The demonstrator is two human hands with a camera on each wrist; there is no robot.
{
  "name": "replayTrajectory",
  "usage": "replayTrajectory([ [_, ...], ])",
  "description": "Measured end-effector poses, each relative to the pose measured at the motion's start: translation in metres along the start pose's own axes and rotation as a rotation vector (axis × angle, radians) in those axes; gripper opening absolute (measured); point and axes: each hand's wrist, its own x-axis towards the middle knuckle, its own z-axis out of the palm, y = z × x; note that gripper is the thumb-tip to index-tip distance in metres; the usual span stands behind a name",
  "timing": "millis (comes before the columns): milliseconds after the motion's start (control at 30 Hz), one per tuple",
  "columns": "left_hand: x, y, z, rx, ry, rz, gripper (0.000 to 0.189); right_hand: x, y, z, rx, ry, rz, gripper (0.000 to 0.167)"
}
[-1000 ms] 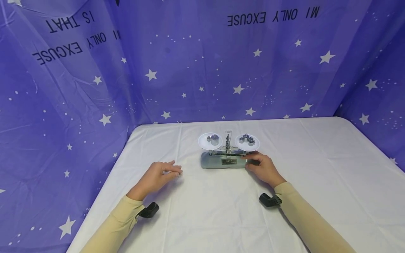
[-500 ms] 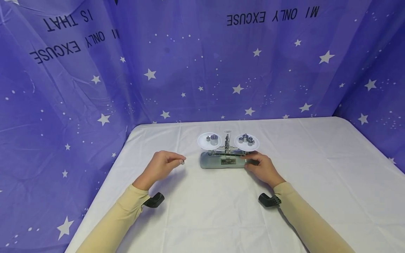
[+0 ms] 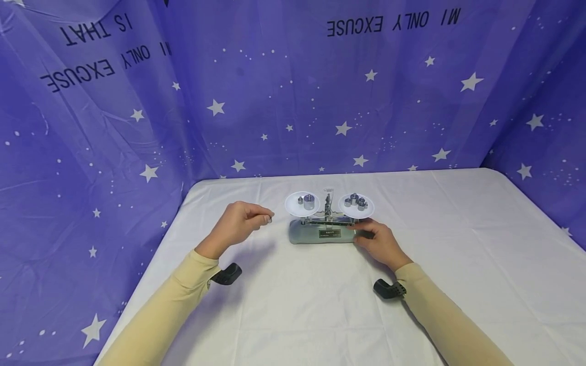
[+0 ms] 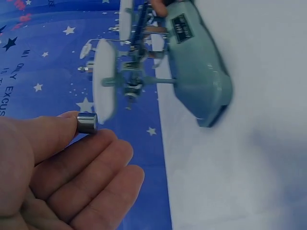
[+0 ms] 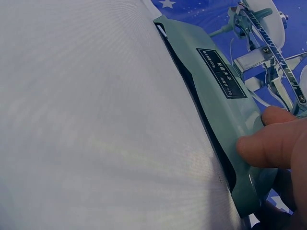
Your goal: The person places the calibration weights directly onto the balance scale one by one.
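My left hand (image 3: 238, 222) pinches a small cylindrical metal weight (image 4: 87, 123) between thumb and index finger, just left of the balance scale (image 3: 304, 233). In the left wrist view the other fingers are loosely bent beneath the weight. Two knobbed weights, one small and one larger (image 3: 309, 202), stand on the scale's left white pan (image 3: 293, 209). The right pan (image 3: 356, 214) bears several more. At the scale's right end my right hand (image 3: 381, 246) grips the green base (image 5: 211, 81), thumb on the front, fingers round the end and partly hidden.
A white cloth (image 3: 311, 305) covers the table under the scale. Behind and to the left hangs a purple curtain (image 3: 274, 101) with stars and lettering. Black curved wrist mounts (image 3: 227, 274) stick out inward from both sleeves.
My left hand has risen from near the table and moved right and forward, carrying the weight toward the left pan. The right hand stays on the scale's base.
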Motion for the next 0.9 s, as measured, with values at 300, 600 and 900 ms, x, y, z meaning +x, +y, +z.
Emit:
replayTrajectory([
  [300,0.025,0.022,-0.009,-0.002,-0.015,-0.02,0.024,0.0,-0.001,0.0,-0.001,0.0,0.004,0.032],
  [600,0.046,0.04,-0.008,0.013,-0.02,-0.002,0.023,0.0,-0.003,-0.001,-0.003,-0.002,0.008,0.032],
  [900,0.057,0.047,-0.006,0.035,-0.025,-0.027,0.023,0.0,-0.003,-0.001,-0.015,0.001,0.004,0.032],
])
